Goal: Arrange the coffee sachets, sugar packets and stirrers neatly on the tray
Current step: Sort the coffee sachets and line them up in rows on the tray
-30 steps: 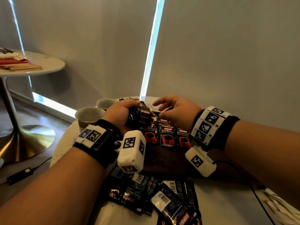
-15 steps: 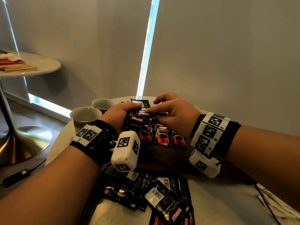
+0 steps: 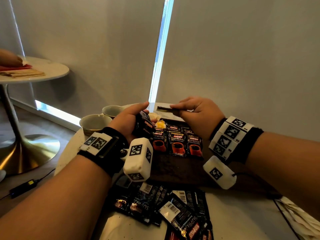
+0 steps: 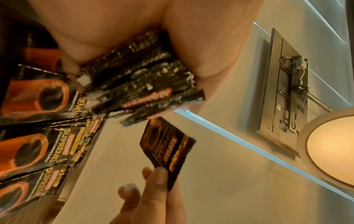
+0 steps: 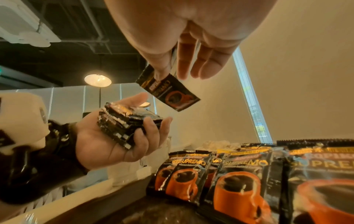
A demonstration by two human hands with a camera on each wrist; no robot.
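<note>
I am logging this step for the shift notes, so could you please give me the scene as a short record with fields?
left hand: grips a stack of coffee sachets
right hand: pinches a single coffee sachet by one end, held in the air apart from the stack
tray: dark, holds a row of sachets face up, overlapping
loose sachets: lie scattered on the table, nearer the person than the tray
cups: two, to the left of the tray
stirrers: cannot be identified

Right hand [image 5: 191, 37] pinches sachet [image 5: 168, 91]; left hand [image 5: 114, 136] holds stack [image 5: 124, 122]
</note>
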